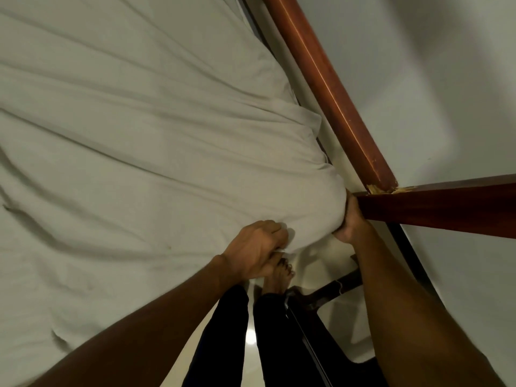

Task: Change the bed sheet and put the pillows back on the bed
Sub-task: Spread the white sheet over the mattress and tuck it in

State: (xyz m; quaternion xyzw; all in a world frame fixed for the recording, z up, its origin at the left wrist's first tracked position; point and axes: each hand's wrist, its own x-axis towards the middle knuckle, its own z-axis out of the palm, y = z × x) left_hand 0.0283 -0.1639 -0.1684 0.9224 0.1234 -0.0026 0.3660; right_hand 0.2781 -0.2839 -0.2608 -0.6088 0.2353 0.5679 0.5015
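Corner-fitting looks to be the step in hand: the left hand [255,247] pinches the white sheet [139,135] bunched at the corner, the right hand [350,219] grips it beside the wooden frame [329,88], and next it likely needs pulling down and under.

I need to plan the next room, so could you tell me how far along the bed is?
Done: the white sheet lies spread out, wrinkled. In hand: the left hand grips its edge, the right hand holds it at the wooden frame corner. Left: smoothing; no pillows in view.
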